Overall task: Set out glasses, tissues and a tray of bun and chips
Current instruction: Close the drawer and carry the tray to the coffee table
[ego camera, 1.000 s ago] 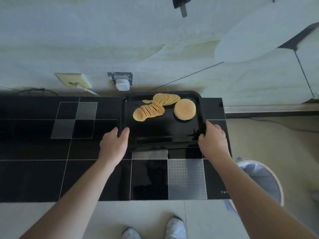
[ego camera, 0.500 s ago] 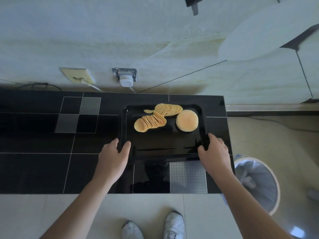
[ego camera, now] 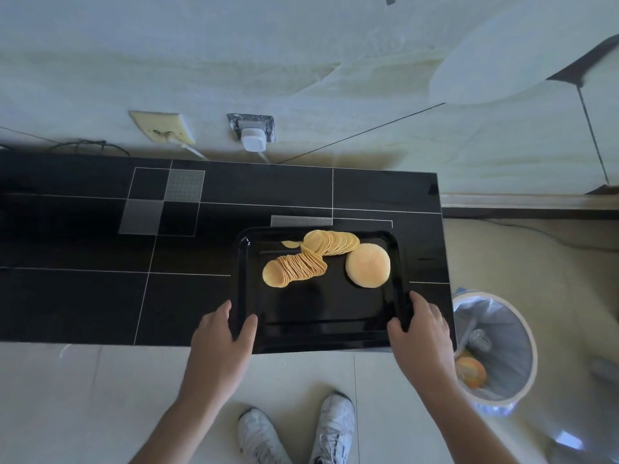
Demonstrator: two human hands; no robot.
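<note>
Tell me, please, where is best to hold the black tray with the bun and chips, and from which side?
Probably the raised rim of the tray at its two short sides, near corners, as the left hand and right hand do. The food lies at the far end, so two-sided support should keep it level.

A glossy black surface [ego camera: 83,296] with thin white lines and grey patterned squares stands against a pale, stained wall [ego camera: 234,61]. Two wall sockets [ego camera: 251,132] sit just above its far edge. Pale floor tiles [ego camera: 100,396] run along its near edge; a lined waste bin [ego camera: 495,346] stands beyond its right edge.
</note>
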